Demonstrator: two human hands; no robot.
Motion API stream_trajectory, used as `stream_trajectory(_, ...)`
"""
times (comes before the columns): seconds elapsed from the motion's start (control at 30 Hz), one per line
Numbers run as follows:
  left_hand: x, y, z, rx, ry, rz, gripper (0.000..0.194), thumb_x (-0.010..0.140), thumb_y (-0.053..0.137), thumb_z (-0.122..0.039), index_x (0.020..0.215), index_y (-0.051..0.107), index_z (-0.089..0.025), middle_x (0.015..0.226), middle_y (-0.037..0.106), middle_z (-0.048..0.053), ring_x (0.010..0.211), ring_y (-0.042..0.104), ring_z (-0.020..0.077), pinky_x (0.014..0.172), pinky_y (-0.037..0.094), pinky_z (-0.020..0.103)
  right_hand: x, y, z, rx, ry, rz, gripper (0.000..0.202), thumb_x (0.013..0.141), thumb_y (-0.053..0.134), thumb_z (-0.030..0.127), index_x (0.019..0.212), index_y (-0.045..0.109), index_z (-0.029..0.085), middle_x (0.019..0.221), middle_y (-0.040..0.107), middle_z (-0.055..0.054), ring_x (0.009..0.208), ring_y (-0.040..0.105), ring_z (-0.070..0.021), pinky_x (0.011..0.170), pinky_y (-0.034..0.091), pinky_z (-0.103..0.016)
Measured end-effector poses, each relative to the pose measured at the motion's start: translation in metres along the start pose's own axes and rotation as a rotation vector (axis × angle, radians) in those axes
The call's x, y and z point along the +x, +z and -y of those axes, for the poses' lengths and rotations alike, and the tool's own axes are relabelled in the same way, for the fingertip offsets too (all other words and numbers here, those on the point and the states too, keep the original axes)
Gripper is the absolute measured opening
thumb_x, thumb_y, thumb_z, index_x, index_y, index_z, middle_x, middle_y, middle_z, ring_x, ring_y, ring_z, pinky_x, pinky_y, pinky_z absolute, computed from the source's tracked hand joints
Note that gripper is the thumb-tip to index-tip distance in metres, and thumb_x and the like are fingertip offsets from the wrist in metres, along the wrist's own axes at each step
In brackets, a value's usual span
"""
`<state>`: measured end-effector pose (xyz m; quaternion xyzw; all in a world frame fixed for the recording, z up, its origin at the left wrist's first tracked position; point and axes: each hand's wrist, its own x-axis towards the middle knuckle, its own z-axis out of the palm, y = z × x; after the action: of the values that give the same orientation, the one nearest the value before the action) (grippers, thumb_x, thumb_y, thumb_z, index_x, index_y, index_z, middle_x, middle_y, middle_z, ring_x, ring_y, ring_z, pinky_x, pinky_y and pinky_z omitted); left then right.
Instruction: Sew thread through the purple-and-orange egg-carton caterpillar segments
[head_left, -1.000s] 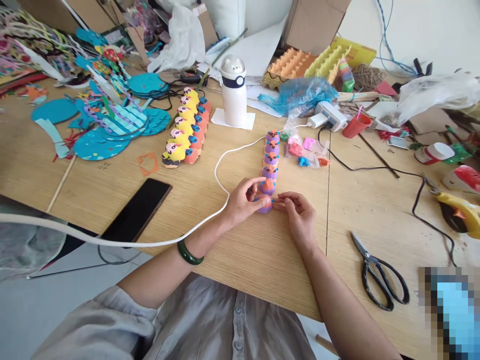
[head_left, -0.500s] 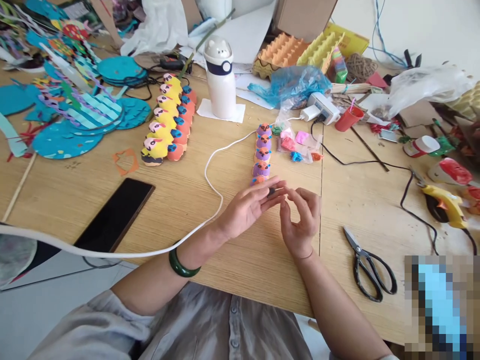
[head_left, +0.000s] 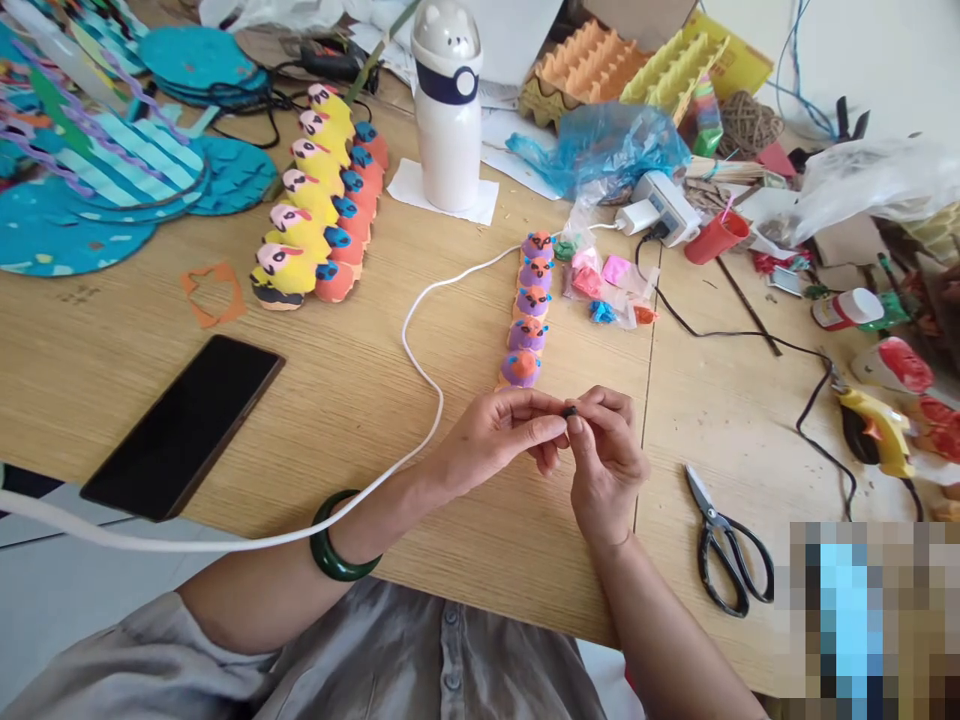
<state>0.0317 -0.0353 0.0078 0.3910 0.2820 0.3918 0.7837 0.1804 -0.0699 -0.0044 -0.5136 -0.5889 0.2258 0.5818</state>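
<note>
A small black piece of clay (head_left: 569, 411) is pinched between the fingertips of both hands. My left hand (head_left: 491, 440), with a green bangle on its wrist, holds it from one side with thumb and fingers closed. From the other side, my right hand (head_left: 609, 465) grips it between thumb and index finger. Just beyond the hands lies a strip of egg carton (head_left: 525, 337) covered with purple and orange clay figures with small blue ears. The nearest figure has no dark face marks, while the farther ones do.
Clay packets (head_left: 589, 280) lie right of the strip. Scissors (head_left: 724, 540) and a yellow glue gun (head_left: 874, 425) are at the right. A phone (head_left: 184, 425), a white cable (head_left: 420, 300), yellow clay figures (head_left: 307, 190) and a white bottle (head_left: 448, 140) are left and behind.
My left hand's open, outstretched fingers have curled in, and its thumb has come onto the black piece. My right thumb and index finger have closed on it too. The view has shifted slightly.
</note>
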Motion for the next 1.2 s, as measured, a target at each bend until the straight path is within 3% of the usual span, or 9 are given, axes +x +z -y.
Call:
stream_trajectory(0.07,0.0,0.0,-0.003,0.029,0.009,-0.029,0.026,0.09,0.073,-0.036,0.099,0.072,-0.012,0.071,0.066,0.0,0.06,0.062,0.0088,0.061,0.05,0.022,0.0,-0.001,0.002,0.054,0.057,0.064,0.016,0.097,0.064,0.022,0.106,0.074,0.03,0.1,0.063,-0.004,0.097,0.063,-0.0183,0.081,0.057,-0.037)
stream_trajectory(0.17,-0.001,-0.001,-0.009,0.092,0.001,-0.047,0.024,0.093,0.065,-0.035,0.084,0.067,-0.013,0.069,0.061,-0.002,0.056,0.054,0.0068,0.056,0.044,0.021,0.001,-0.003,0.004,0.133,0.117,0.112,0.031,0.099,0.061,0.022,0.127,0.069,0.034,0.108,0.064,-0.004,0.095,0.064,-0.0165,0.078,0.059,-0.033)
stream_trajectory(0.23,-0.002,-0.002,-0.014,0.146,0.001,-0.05,0.022,0.092,0.063,-0.032,0.081,0.065,-0.013,0.066,0.057,-0.003,0.055,0.05,0.0064,0.054,0.041,0.021,0.002,-0.006,0.005,0.139,0.086,0.163,0.037,0.099,0.06,0.019,0.132,0.066,0.035,0.111,0.065,-0.004,0.095,0.064,-0.0166,0.078,0.059,-0.033)
stream_trajectory(0.33,-0.004,-0.003,-0.018,0.214,0.016,-0.044,0.02,0.09,0.062,-0.031,0.083,0.066,-0.013,0.067,0.055,-0.003,0.057,0.046,0.0066,0.054,0.038,0.021,0.003,-0.008,0.005,0.089,-0.02,0.234,0.035,0.096,0.062,0.012,0.124,0.071,0.031,0.109,0.067,-0.005,0.098,0.064,-0.018,0.077,0.059,-0.033)
stream_trajectory(0.57,-0.004,-0.003,-0.014,0.242,0.048,-0.027,0.033,0.092,0.068,-0.044,0.079,0.065,-0.014,0.064,0.051,-0.004,0.058,0.043,0.0074,0.054,0.035,0.022,0.001,-0.007,0.003,0.062,-0.031,0.193,0.026,0.093,0.066,0.01,0.111,0.072,0.028,0.098,0.066,-0.003,0.09,0.065,-0.0166,0.072,0.058,-0.032)
stream_trajectory(0.7,-0.003,-0.004,-0.009,0.208,0.073,-0.03,0.035,0.09,0.072,-0.049,0.087,0.069,-0.014,0.071,0.057,-0.002,0.058,0.043,0.0066,0.054,0.036,0.022,0.001,-0.007,0.004,0.062,0.035,0.18,0.027,0.096,0.065,0.018,0.121,0.07,0.029,0.101,0.067,-0.005,0.09,0.066,-0.0175,0.073,0.06,-0.034)
stream_trajectory(1.0,-0.003,-0.005,-0.012,0.227,0.046,-0.013,0.038,0.093,0.068,-0.051,0.083,0.067,-0.015,0.066,0.057,-0.003,0.057,0.044,0.0075,0.052,0.036,0.021,0.001,-0.007,0.001,0.048,0.024,0.158,0.015,0.095,0.068,0.017,0.104,0.074,0.027,0.093,0.065,-0.003,0.083,0.066,-0.0164,0.065,0.059,-0.032)
stream_trajectory(1.2,-0.002,-0.006,-0.009,0.257,0.072,-0.039,0.036,0.095,0.065,-0.048,0.081,0.064,-0.015,0.065,0.054,-0.004,0.056,0.044,0.007,0.053,0.036,0.021,0.001,-0.006,0.001,0.026,0.052,0.174,0.022,0.095,0.067,0.018,0.115,0.07,0.027,0.099,0.066,-0.003,0.085,0.066,-0.0161,0.07,0.061,-0.034)
